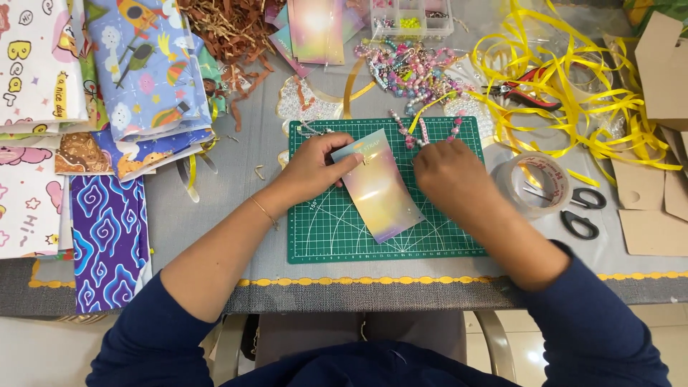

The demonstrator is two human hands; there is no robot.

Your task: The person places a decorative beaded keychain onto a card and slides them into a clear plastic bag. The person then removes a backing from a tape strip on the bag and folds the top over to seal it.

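A pastel, iridescent card [378,188] lies tilted on a green cutting mat [322,236]. My left hand [313,166] holds the card's upper left corner with thumb and fingers. My right hand [446,172] rests knuckles-up at the card's upper right, fingers curled at a strand of pink and white beads [419,133] that runs off the mat's far edge. What the right fingertips grip is hidden under the hand.
A tape roll [534,185] and black scissors [582,212] lie right of the mat. Yellow ribbon [573,79] with red pliers [527,92], loose beads [408,70] and a bead box [412,18] sit behind. Patterned paper sheets [107,143] stack at left, brown card pieces [656,208] at right.
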